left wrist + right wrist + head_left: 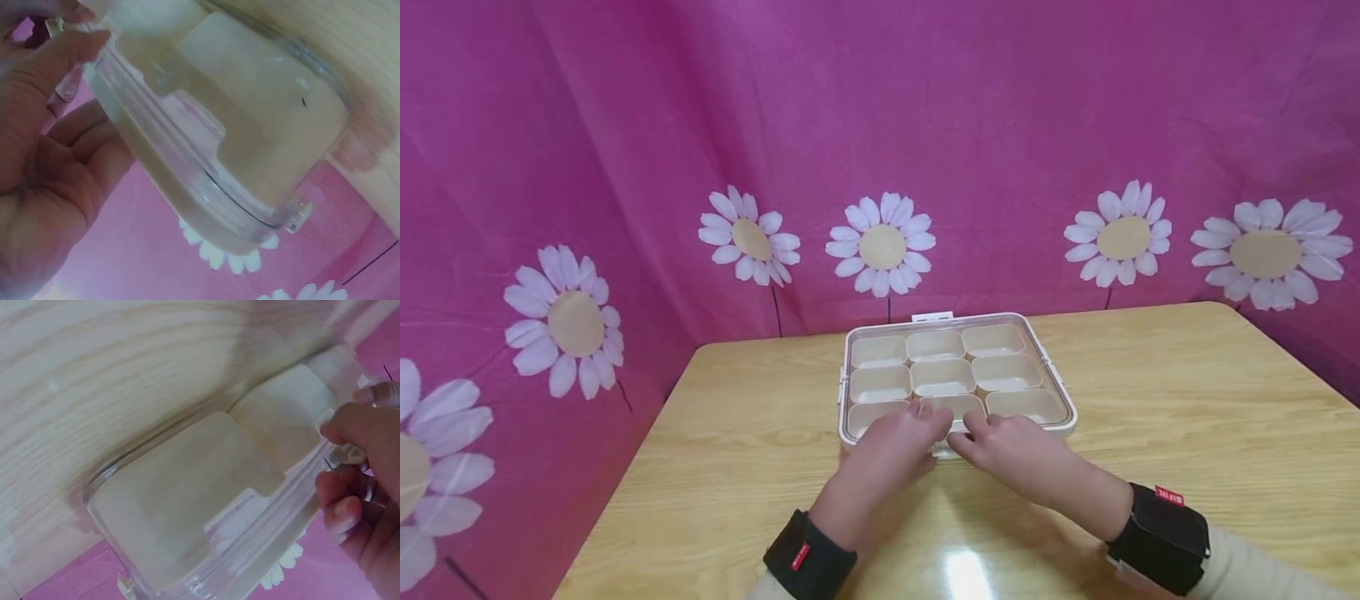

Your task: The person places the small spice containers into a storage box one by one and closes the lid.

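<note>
A clear storage box [1049,364] with a pale-rimmed, see-through lid lies flat on the table. Beige cups [942,377] fill it in rows. At its near edge, my left hand [895,442] holds the rim, thumb against the front side and fingers over the lid. Just to the right, my right hand [1017,452] pinches around the front latch [350,454] with thumb and bent fingers. The two hands nearly meet there and partly hide that latch in the head view. From the left wrist view, the left thumb [69,53] lies along the front edge.
The wooden table [1187,400] extends on both sides of the box. Behind it hangs a pink curtain [985,125] printed with white daisies. Another latch [932,317] sticks out at the box's far edge. Black bands [1161,537] wrap both wrists.
</note>
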Demonstrator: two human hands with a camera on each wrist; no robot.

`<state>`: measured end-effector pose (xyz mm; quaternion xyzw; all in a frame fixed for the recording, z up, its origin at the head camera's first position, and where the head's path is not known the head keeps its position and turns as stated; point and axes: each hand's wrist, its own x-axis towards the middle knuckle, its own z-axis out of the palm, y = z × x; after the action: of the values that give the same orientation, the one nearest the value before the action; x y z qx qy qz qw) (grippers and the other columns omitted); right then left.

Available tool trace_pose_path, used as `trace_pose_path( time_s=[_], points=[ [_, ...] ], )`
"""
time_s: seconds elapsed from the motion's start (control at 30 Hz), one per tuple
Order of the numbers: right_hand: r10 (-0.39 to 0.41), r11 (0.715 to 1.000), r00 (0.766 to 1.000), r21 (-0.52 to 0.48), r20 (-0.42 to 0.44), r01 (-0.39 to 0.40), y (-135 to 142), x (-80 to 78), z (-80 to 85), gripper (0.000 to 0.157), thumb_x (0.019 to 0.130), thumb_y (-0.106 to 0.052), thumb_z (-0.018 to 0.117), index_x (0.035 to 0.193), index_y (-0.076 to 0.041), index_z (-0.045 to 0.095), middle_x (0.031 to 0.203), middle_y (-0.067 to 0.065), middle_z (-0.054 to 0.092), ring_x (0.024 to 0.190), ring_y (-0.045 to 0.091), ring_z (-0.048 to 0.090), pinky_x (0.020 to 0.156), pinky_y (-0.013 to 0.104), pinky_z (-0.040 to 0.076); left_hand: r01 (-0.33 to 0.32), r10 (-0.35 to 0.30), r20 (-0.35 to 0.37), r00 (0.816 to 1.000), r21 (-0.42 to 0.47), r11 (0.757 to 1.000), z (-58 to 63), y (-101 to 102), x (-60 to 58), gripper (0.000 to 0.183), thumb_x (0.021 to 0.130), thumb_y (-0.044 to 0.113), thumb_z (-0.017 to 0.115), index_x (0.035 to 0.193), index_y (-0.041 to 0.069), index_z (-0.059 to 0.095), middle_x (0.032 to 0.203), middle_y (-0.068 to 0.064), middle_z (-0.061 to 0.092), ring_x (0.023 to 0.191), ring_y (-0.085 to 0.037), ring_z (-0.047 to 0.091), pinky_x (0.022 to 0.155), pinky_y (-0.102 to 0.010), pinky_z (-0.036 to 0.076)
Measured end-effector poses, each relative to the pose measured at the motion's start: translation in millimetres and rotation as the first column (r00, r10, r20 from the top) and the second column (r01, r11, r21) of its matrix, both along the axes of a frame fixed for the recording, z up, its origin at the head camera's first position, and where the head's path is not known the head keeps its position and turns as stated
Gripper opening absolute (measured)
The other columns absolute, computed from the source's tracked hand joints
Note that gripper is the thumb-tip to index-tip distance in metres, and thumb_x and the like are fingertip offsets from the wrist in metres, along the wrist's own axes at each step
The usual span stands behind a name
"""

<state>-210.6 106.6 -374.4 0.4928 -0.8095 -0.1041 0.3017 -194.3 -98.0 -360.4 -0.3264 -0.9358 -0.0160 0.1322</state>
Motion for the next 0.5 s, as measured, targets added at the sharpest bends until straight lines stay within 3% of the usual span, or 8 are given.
trace_pose_path(
  time_s=[0.1,0.17,0.2,0.23,0.3,0.37,0.43,0.5],
  points=[
    [0.006,1.000,1.000,0.005,0.029,-0.006,-0.1,-2.5,2.5,0.031,0.077,0.001,0.074,0.101,-0.010,0.057,0.077,0.004,0.048,0.052,0.015,0.051,0.040,0.029,0.043,-0.013,0.013,0.001,1.000,-0.020,1.000,1.4,1.6,1.1,0.031,0.081,0.015,0.085,0.098,0.013,0.059,0.091,-0.004,0.064,0.079,-0.020,0.066,0.059,-0.027,0.051],
    [0.014,0.999,0.986,-0.033,0.164,-0.009,0.8,-6.3,7.7,0.028,0.080,-0.012,0.080,0.095,-0.012,0.057,0.076,0.000,0.047,0.052,0.012,0.049,0.042,0.027,0.043,-0.008,0.007,0.042,0.999,0.014,1.000,2.4,-0.1,1.0,0.031,0.082,0.021,0.086,0.095,0.013,0.059,0.089,-0.002,0.062,0.078,-0.017,0.064,0.060,-0.024,0.049],
    [0.020,0.998,0.968,-0.062,0.250,-0.005,1.8,-8.5,11.4,0.027,0.082,-0.018,0.081,0.092,-0.013,0.056,0.074,-0.003,0.046,0.053,0.010,0.048,0.044,0.026,0.042,0.001,-0.004,0.065,0.998,0.046,0.999,2.9,-1.4,1.0,0.031,0.083,0.024,0.085,0.093,0.012,0.058,0.087,0.000,0.059,0.074,-0.015,0.060,0.060,-0.023,0.047],
    [0.032,0.995,0.938,-0.098,0.346,0.003,3.3,-10.8,15.2,0.027,0.085,-0.023,0.081,0.089,-0.014,0.055,0.073,-0.004,0.046,0.054,0.008,0.046,0.045,0.025,0.041,0.007,-0.014,0.087,0.996,0.079,0.997,3.2,-2.9,0.8,0.033,0.084,0.028,0.085,0.091,0.012,0.057,0.084,0.002,0.057,0.073,-0.013,0.057,0.061,-0.021,0.045],
    [0.065,0.983,0.845,-0.178,0.531,0.036,7.3,-16.5,22.6,0.030,0.088,-0.033,0.079,0.088,-0.015,0.055,0.072,-0.008,0.046,0.057,0.005,0.043,0.050,0.024,0.039,0.021,-0.038,0.122,0.992,0.143,0.990,3.3,-5.7,0.6,0.036,0.085,0.036,0.083,0.089,0.013,0.056,0.081,0.005,0.052,0.070,-0.010,0.051,0.061,-0.019,0.041],
    [0.076,0.975,0.771,-0.211,0.632,0.077,12.2,-21.8,27.5,0.031,0.091,-0.038,0.076,0.090,-0.015,0.055,0.075,-0.008,0.048,0.060,0.003,0.041,0.053,0.023,0.037,0.030,-0.054,0.129,0.990,0.178,0.984,3.2,-7.7,0.3,0.037,0.087,0.040,0.080,0.094,0.011,0.056,0.081,0.004,0.052,0.070,-0.010,0.051,0.062,-0.019,0.042],
    [0.066,0.971,0.725,-0.211,0.686,0.111,15.8,-25.7,30.1,0.033,0.091,-0.039,0.075,0.096,-0.014,0.056,0.080,-0.006,0.051,0.062,0.003,0.042,0.055,0.024,0.038,0.019,-0.042,0.123,0.992,0.182,0.983,2.5,-8.1,-0.2,0.039,0.087,0.040,0.079,0.101,0.011,0.058,0.084,0.003,0.058,0.073,-0.011,0.056,0.066,-0.020,0.046],
    [0.044,0.973,0.718,-0.192,0.695,0.126,18.3,-28.1,30.0,0.039,0.087,-0.042,0.079,0.101,-0.014,0.057,0.087,-0.004,0.053,0.065,0.004,0.044,0.057,0.025,0.039,0.001,-0.022,0.118,0.993,0.169,0.986,2.2,-7.0,-0.5,0.044,0.085,0.039,0.081,0.109,0.009,0.059,0.092,-0.001,0.064,0.079,-0.013,0.062,0.071,-0.022,0.050]
  ],
)
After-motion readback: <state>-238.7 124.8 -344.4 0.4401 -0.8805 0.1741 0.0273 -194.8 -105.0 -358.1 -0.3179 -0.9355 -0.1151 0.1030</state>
